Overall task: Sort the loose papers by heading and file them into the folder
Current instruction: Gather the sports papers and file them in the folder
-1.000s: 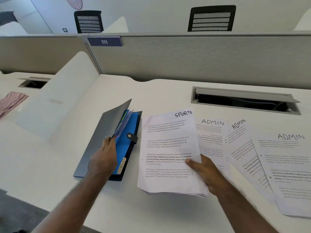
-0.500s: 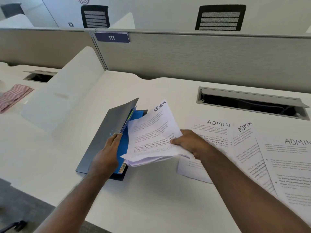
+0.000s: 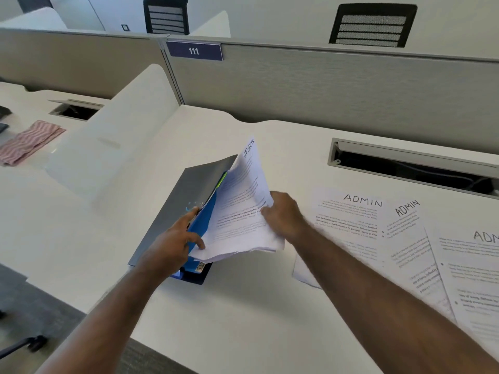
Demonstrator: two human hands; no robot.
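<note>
A grey expanding folder with blue dividers lies on the white desk, its cover raised. My left hand holds the cover and dividers apart, thumb against the lower edge of the papers. My right hand grips a stack of sheets headed SPORTS, tilted steeply with its left edge inside the folder's open pocket. A tab reading SPORTS shows at the folder's near end. Three sheets headed ADMIN lie spread on the desk to the right.
A cable slot with a raised lid is set into the desk at back right. A white divider panel stands left of the folder. A striped cloth lies on the neighbouring desk. Grey partition behind.
My right hand has lifted the SPORTS stack off the desk, swung it left and tipped it on edge into the open folder. My left hand stayed on the folder, spreading it.
</note>
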